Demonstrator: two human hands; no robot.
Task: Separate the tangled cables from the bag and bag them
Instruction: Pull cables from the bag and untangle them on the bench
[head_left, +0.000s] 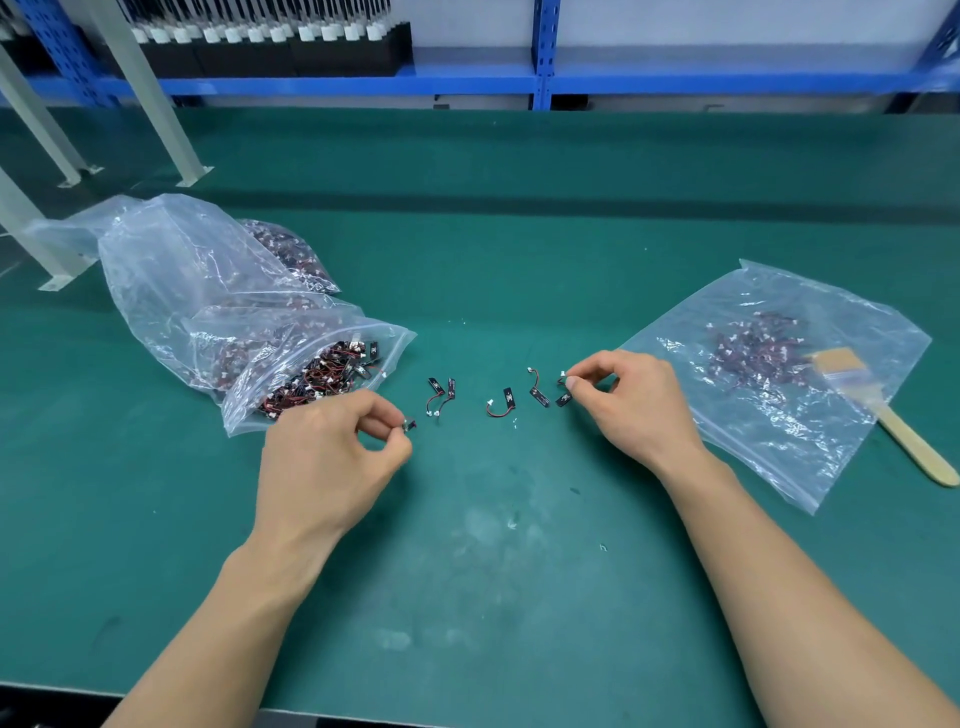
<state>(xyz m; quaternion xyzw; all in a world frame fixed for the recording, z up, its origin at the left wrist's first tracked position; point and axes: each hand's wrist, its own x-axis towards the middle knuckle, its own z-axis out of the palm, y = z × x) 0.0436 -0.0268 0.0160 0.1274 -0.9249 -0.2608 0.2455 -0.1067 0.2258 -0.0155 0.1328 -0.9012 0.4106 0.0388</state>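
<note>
Head view: the right hand (628, 400) is centre-right, its grip closed to a thumb-and-forefinger pinch on the white plug end of one cable (563, 399), whose black tag hangs toward the counter (493, 545). The collecting bag (769, 374) lies immediately right of that grip, so the right hand is plainly the nearer one. Its zip edge seems to run along the lower-left side, facing the wrist. A wooden-handled brush (883, 410) rests across the bag's right part, away from that edge.

Left of centre, the left hand (332, 447) pinches something small and dark at its fingertips (410, 425); likely another cable, too small to tell. Between the hands lies a row of loose cables (501, 402), apart from one another. The open supply bag (311, 374), full of tangled cables, sits just above the left hand. Nothing seems to block the short path rightward.
</note>
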